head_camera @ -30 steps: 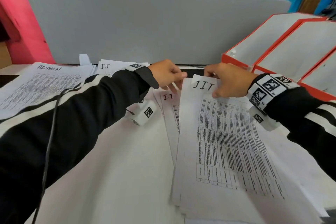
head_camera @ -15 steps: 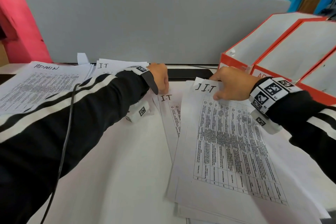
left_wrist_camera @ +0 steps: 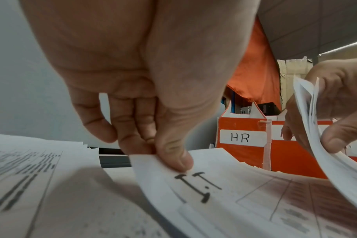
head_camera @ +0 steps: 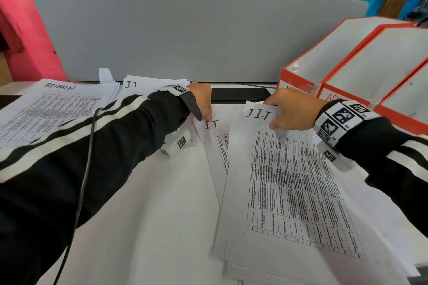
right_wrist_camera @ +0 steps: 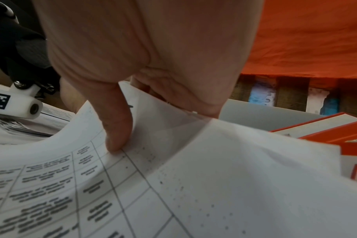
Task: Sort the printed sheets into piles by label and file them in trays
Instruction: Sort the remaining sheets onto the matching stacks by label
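Thin paper, limp and light: left hand (head_camera: 201,99) pinches the top corner of an I.T sheet (left_wrist_camera: 196,190) on the desk stack. Right hand (head_camera: 293,109) grips the lifted I.T bundle (head_camera: 289,183) at its top edge; sheets likely slide apart, so hold corners firmly.

A grey partition (head_camera: 185,34) walls off the far edge of the tabletop (head_camera: 129,227). Orange filing trays (head_camera: 347,60) block the right rear corner. Paper piles labelled ADMIN (head_camera: 53,109) and I.T (head_camera: 148,85) fill the left rear. The near-left tabletop lies open.
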